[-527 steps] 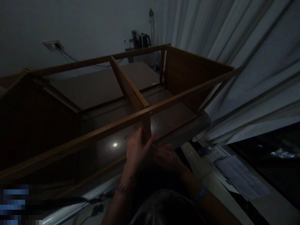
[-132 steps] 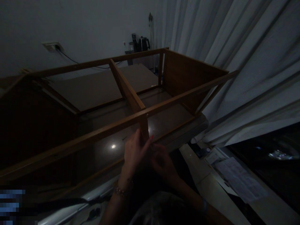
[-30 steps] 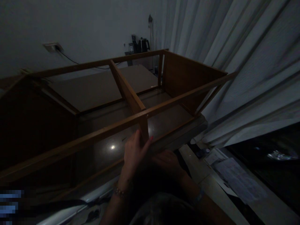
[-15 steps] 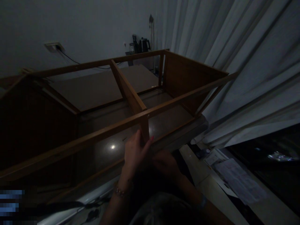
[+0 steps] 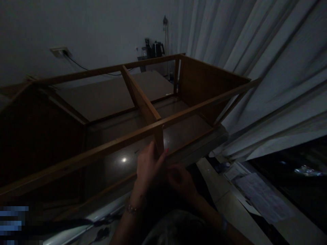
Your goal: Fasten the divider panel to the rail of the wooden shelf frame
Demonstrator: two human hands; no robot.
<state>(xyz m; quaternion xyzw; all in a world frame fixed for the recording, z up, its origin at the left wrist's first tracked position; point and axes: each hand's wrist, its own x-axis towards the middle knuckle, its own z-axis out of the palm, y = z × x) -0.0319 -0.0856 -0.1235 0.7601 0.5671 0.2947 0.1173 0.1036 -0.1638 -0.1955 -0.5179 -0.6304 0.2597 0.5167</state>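
Note:
A large wooden frame (image 5: 107,148) with solid end panels and a middle divider (image 5: 143,98) lies across the view. My left hand (image 5: 148,163), with a bracelet at its wrist, is wrapped around the short front upright (image 5: 158,137) below the divider, thumb on the right side. Just to the right and lower, my right hand (image 5: 181,180) is curled in deep shadow, close to the foot of that upright. Its fingertips are too dark to show what they hold, if anything.
White curtains (image 5: 245,68) hang along the right. Papers (image 5: 265,197) lie on the tiled floor below them. A dark kettle (image 5: 157,49) stands at the back, and a cable runs from a wall socket (image 5: 60,51). A grey board (image 5: 102,95) is behind the frame.
My left hand keeps its hold on the upright. My right hand has shifted slightly, its fingers still curled. The view has moved a little.

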